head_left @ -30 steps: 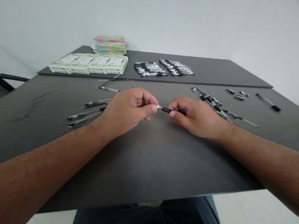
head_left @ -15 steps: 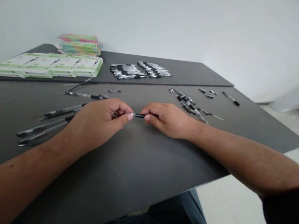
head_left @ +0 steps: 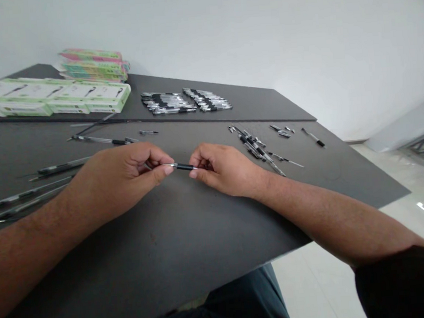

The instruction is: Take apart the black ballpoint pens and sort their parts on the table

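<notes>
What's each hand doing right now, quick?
Left hand: closed, fingertips pinching one end of the pen.
Right hand: closed, fingertips pinching the pen's other end.

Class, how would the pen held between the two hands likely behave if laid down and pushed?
The pen looks slim and rounded, so it would probably roll. It seems stiff, running straight from the left hand to the right hand. Being so thin, it is likely light.

Soft light leaves a white glare streak on the floor (head_left: 317,285); details blur.
</notes>
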